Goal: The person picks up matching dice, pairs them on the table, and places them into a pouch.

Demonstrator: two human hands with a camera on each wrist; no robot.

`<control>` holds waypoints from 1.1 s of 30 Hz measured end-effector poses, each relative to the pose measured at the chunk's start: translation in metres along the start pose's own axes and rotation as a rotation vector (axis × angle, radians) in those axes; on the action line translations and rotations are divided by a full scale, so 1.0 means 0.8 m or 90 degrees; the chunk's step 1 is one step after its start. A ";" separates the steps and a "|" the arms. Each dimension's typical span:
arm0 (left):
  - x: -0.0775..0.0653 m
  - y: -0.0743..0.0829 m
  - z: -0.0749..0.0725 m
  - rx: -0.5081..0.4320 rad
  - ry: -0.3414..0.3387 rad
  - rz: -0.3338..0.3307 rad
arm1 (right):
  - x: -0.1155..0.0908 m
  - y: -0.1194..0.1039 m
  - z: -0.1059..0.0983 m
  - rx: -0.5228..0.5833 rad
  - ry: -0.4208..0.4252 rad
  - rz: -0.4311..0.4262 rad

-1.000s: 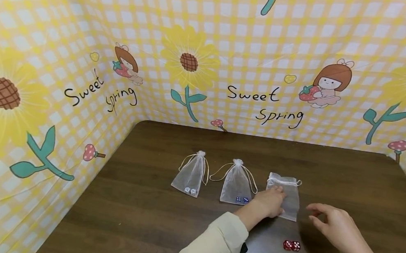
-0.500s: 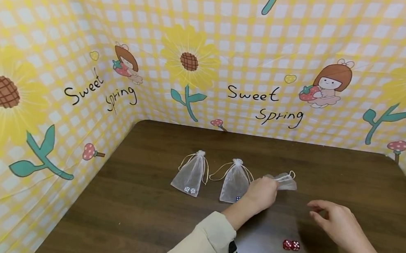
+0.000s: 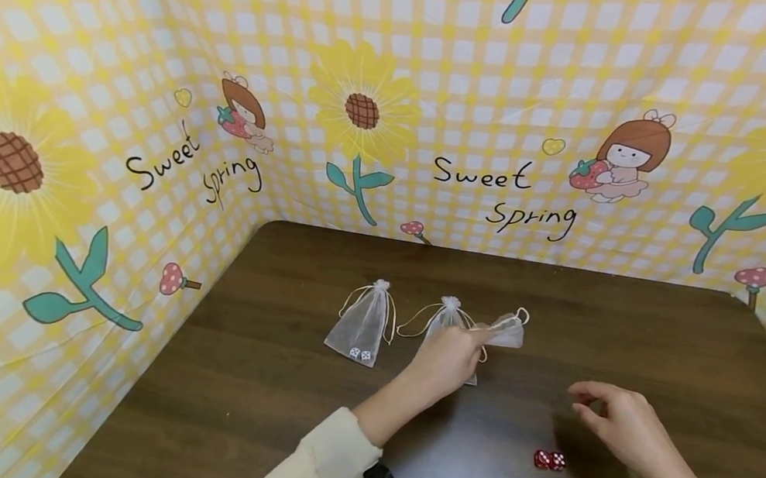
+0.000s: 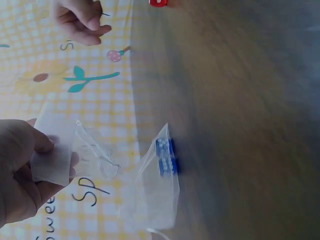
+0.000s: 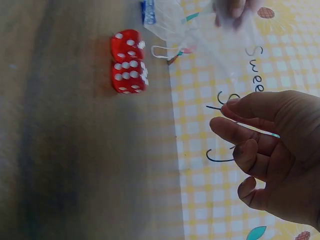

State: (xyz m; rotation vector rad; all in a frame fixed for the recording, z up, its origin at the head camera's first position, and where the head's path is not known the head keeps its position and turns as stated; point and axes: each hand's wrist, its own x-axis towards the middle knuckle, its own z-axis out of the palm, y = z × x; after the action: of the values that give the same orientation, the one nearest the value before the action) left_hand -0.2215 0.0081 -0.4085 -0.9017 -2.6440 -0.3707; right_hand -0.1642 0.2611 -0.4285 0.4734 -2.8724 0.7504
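My left hand (image 3: 443, 364) pinches a sheer white organza drawstring bag (image 3: 508, 332) between thumb and fingers, raised off the tabletop. Up close in the left wrist view, the thumb presses on the folded fabric (image 4: 54, 150) and the cord end hangs free. Behind this hand, partly covered, lies a second organza bag (image 3: 448, 313); blue dice (image 4: 166, 157) show inside it in the left wrist view. My right hand (image 3: 632, 430) hovers at the right with loosely bent fingers and nothing in them. Two red dice (image 3: 550, 461) sit side by side on the table, nearer than that hand.
Further left, another organza bag (image 3: 358, 326) with two white dice (image 3: 360, 354) lies flat, its neck gathered. The dark wooden table (image 3: 214, 377) is bounded at the back and left by a yellow checked cloth (image 3: 405, 31) with printed flowers.
My left hand has gripped the flat bag, lifted it and carried it leftward in front of the blue dice bag. The right hand has barely moved; the red dice stay put.
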 end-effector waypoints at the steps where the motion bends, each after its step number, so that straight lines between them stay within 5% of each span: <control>1: -0.007 -0.003 -0.003 -0.010 0.003 0.001 | 0.000 -0.001 0.003 0.009 -0.003 -0.001; 7: -0.044 -0.008 -0.028 -0.058 0.011 0.008 | 0.001 -0.010 0.023 0.119 -0.066 -0.025; 12: -0.071 -0.006 -0.052 -0.065 0.059 0.048 | 0.006 -0.020 0.034 0.210 -0.091 -0.054; 16: -0.092 -0.006 -0.061 -0.033 0.123 0.117 | 0.014 -0.029 0.037 0.401 -0.148 -0.087; 20: -0.108 -0.006 -0.058 0.065 0.171 0.198 | 0.024 -0.044 0.038 0.584 -0.222 -0.101; 25: -0.120 -0.001 -0.049 0.180 0.183 0.253 | 0.036 -0.065 0.048 0.619 -0.200 -0.025; 33: -0.123 0.009 -0.043 0.225 0.184 0.283 | 0.045 -0.085 0.057 0.617 -0.133 0.147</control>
State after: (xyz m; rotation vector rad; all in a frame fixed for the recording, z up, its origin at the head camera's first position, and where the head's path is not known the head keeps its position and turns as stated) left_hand -0.1361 -0.0513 -0.4136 -1.1715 -2.0800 0.0712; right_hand -0.1781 0.1727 -0.4296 0.3036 -2.5555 2.2456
